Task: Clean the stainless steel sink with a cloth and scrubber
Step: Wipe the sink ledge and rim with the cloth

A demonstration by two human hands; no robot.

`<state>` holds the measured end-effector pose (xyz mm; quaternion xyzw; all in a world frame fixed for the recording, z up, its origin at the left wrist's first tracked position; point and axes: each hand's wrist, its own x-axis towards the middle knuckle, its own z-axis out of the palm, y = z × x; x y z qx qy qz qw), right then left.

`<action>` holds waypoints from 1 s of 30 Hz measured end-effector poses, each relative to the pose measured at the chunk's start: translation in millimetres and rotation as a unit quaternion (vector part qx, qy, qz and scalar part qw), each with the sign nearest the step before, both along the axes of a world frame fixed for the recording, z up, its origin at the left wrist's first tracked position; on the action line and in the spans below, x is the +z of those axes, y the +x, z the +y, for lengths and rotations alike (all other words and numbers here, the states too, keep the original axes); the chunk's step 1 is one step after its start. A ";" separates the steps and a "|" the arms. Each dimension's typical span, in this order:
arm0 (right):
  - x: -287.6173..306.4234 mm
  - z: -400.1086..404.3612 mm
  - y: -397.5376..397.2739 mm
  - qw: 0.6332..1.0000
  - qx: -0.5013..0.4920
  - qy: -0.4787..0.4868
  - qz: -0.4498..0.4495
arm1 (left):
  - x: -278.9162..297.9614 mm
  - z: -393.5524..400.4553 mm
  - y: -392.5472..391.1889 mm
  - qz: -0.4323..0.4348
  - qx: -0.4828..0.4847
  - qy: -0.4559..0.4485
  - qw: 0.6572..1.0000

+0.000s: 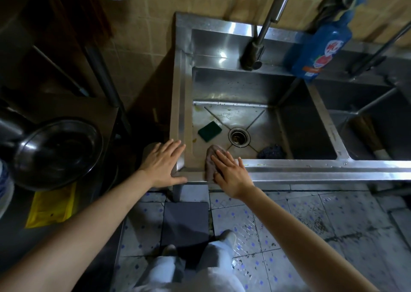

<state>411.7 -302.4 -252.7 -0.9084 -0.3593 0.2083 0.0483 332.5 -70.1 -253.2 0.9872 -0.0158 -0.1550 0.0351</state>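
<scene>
Dim kitchen corner, tan wall tiles, speckled floor tiles underfoot. Two-basin stainless steel sink (289, 169) against the wall; swivel faucet (255, 47) hangs over the left basin.

Hands: left hand (163, 166) lies flat on the sink's front left corner, fingers spread, gripping nothing; reads as bracing. Right hand (231, 171) lies flat with fingers extended and pressed down onto a brownish cloth (210, 162). Cloth is draped over the front rim, upper end hanging into the left basin. No pinch; palm pressure only.

Scrubber: green scouring pad (210, 131) lies untouched on the basin floor, left of the drain (239, 137), apart from both hands.

Contents, left basin: scouring pad, drain strainer, and a dark blue crumpled wad (271, 151) in the front right corner (cloth or mesh scourer, cannot tell). Yellowish residue along the left wall and back left of the floor; droplets near the centre creases. Right basin: something pale and brownish at the front, not identifiable.

Blue detergent bottle (320, 45) stands on the back ledge between the basins. Steel bowl (60, 151) on the side counter to the left, appears empty.

Progress (judgement): early. Rim wipe in hand; basin stains remain, scrubbing not started, right basin untouched as far as visible.
</scene>
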 end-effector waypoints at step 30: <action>6.0 -110.5 48.5 0.998 -0.054 -0.013 -0.014 | -3.0 -109.5 64.9 0.011 -0.053 -0.019 0.998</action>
